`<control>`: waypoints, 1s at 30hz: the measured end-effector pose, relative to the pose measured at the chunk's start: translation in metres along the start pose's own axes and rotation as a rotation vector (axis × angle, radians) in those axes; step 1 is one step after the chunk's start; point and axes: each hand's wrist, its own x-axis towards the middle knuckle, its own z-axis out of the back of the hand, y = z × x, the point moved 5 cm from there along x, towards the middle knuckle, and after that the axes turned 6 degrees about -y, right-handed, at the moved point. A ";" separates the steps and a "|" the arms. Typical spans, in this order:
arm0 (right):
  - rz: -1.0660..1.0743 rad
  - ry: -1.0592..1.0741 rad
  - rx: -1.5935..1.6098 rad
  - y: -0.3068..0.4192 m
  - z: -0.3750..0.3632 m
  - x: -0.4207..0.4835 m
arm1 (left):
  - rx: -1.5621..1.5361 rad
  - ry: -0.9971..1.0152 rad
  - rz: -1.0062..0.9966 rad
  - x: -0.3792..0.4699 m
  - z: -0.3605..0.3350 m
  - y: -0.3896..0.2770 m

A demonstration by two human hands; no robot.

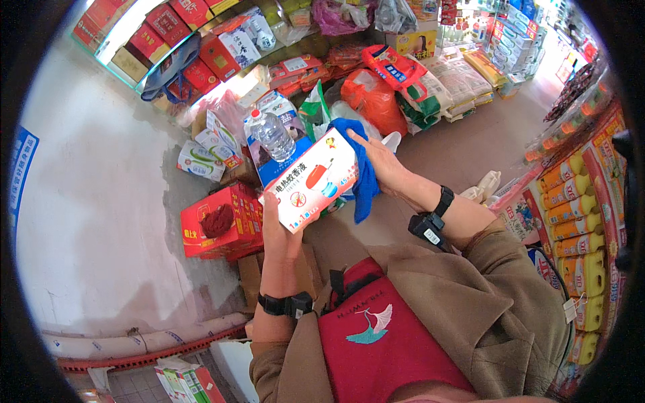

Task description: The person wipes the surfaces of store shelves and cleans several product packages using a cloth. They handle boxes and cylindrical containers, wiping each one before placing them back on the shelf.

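Observation:
A white and red cardboard box [315,181] with printed pictures is held up, tilted, in front of my chest. My left hand [284,226] grips its lower left end, the thumb on the front face. At the upper right end, my right hand [378,161] has a blue cloth [364,174] pressed against the box edge; part of the cloth hangs down. The fingers behind the box are hidden. Just beyond it, a clear plastic bottle [272,135] with a red cap stands on a blue carton [297,152].
A red carton [242,216] carrying a dark red bundle [216,220] lies at left. Ahead are an orange-red plastic bag [374,98], rice-type sacks [456,83] and shelves of red boxes [166,24]. Yellow bottles [579,242] line the right side, close to my arm.

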 end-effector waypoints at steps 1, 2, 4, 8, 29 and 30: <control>0.008 0.036 0.042 -0.004 0.000 0.002 | -0.009 -0.004 -0.013 0.000 0.000 -0.001; -0.088 -0.052 0.048 -0.012 0.005 0.010 | -0.018 -0.006 -0.032 -0.001 -0.001 -0.002; -0.143 0.071 0.114 -0.018 0.006 0.015 | -0.069 -0.007 -0.014 -0.003 -0.003 -0.002; -0.221 0.023 0.147 -0.031 0.005 0.020 | -0.097 -0.079 -0.028 -0.007 -0.004 -0.002; -0.640 0.475 0.126 -0.100 -0.051 -0.019 | 0.492 -0.352 -0.636 -0.021 0.010 -0.004; -0.666 0.481 0.077 -0.101 -0.047 -0.022 | 0.452 -0.368 -0.628 -0.023 0.010 -0.004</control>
